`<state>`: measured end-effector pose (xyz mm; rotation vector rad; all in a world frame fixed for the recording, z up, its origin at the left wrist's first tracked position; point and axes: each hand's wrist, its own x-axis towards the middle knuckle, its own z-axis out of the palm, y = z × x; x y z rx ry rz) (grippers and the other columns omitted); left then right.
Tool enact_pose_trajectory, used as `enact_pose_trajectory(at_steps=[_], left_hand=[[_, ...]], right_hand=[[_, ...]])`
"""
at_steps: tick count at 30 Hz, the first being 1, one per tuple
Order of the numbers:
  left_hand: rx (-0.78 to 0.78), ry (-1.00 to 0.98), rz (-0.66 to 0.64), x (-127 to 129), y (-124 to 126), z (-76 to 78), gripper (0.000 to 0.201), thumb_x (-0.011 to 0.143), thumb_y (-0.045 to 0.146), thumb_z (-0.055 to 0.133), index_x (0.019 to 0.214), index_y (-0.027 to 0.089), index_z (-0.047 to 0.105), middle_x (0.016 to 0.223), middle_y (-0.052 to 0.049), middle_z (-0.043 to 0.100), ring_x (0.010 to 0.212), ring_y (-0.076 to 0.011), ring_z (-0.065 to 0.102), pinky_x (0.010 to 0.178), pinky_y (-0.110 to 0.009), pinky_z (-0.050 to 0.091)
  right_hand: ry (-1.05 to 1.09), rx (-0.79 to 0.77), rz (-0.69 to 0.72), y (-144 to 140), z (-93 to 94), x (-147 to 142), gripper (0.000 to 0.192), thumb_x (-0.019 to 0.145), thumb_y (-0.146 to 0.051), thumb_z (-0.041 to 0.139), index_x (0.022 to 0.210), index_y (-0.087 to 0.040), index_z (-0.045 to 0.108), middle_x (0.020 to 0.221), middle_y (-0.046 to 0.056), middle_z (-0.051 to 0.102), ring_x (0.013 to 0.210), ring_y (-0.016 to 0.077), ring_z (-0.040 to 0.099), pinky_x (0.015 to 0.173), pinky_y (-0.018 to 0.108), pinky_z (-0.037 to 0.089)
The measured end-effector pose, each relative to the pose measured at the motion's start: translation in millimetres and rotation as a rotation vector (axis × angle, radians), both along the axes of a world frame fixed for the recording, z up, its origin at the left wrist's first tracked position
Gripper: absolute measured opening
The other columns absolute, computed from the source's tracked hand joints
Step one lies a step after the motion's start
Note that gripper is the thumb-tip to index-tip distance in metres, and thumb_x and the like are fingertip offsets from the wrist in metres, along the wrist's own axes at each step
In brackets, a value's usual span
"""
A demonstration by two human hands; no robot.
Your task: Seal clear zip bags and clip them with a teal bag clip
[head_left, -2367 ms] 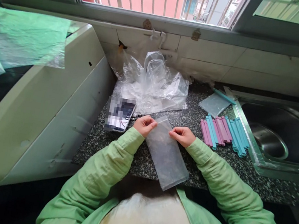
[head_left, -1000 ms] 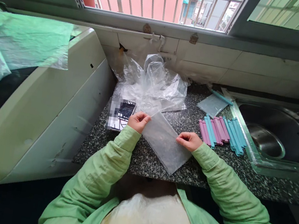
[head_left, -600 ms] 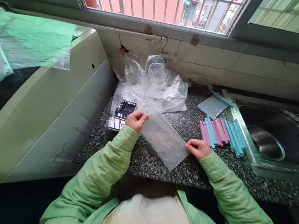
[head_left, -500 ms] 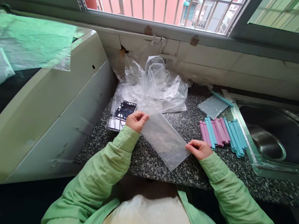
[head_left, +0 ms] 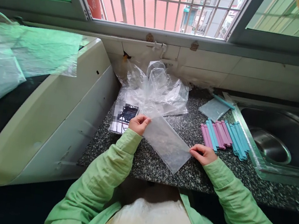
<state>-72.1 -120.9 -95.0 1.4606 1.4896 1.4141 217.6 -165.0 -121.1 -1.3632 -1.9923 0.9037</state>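
A flat, clear plastic bag (head_left: 167, 142) is stretched at a slant between my hands above the speckled counter. My left hand (head_left: 139, 124) pinches its upper left end. At its right corner, the fingertips of my right hand (head_left: 203, 154) are closed on the edge. Just right of that hand lie several pink and blue bag sealing clips (head_left: 224, 136), side by side. A phone (head_left: 126, 117) with a partly blurred screen is beside my left hand. Behind the bag sits a crumpled heap of clear plastic (head_left: 156, 86).
On the right is a steel sink (head_left: 274, 136) set into the counter (head_left: 140, 164). A small clear bag (head_left: 215, 108) with a blue clip along its edge lies by the sink's corner. A large pale machine (head_left: 74, 114) borders the left side; a barred window is ahead.
The whole view has shifted slightly, so things sit a little lower and further right. Both hands keep their pinch on the plastic bag.
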Motion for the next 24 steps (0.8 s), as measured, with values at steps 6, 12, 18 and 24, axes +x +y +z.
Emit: enact_pose_trajectory(at_steps=[6, 12, 18, 24], left_hand=[[0.006, 0.041, -0.054, -3, 4, -1.1, 0.022, 0.065, 0.034, 0.056, 0.055, 0.014, 0.056, 0.052, 0.003, 0.047, 0.052, -0.0078, 0.041, 0.05, -0.02, 0.035], [-0.066, 0.069, -0.424, 12, -2, 1.5, 0.024, 0.064, 0.035, 0.058, 0.055, 0.013, 0.056, 0.052, 0.002, 0.047, 0.05, -0.0075, 0.041, 0.049, -0.02, 0.034], [-0.021, 0.291, -0.565, 27, -5, 2.5, 0.019, 0.067, 0.028, 0.057, 0.055, 0.013, 0.056, 0.053, 0.003, 0.043, 0.049, -0.0066, 0.039, 0.048, -0.019, 0.032], [0.035, 0.461, -0.624, 30, -6, 5.2, 0.017, 0.07, 0.022, 0.054, 0.056, 0.014, 0.057, 0.054, 0.003, 0.041, 0.049, -0.0066, 0.038, 0.049, -0.019, 0.031]], right_hand=[[-0.073, -0.057, 0.103, -3, 6.9, 3, 0.029, 0.069, -0.042, 0.053, 0.071, -0.015, 0.063, 0.064, 0.005, 0.062, 0.057, 0.0133, 0.052, 0.054, 0.026, 0.041], [-0.079, -0.114, 0.16, 19, 37.7, -16, 0.03, 0.066, -0.042, 0.058, 0.078, -0.014, 0.063, 0.063, 0.002, 0.061, 0.056, 0.011, 0.05, 0.054, 0.024, 0.04], [0.073, -0.043, 0.124, 37, 40.6, -57, 0.033, 0.068, -0.046, 0.054, 0.073, -0.014, 0.06, 0.058, 0.001, 0.055, 0.051, 0.0091, 0.044, 0.048, 0.022, 0.036], [0.093, -0.032, 0.156, 36, 31.2, -60, 0.034, 0.068, -0.049, 0.054, 0.065, -0.015, 0.055, 0.051, -0.003, 0.047, 0.046, 0.007, 0.037, 0.045, 0.021, 0.032]])
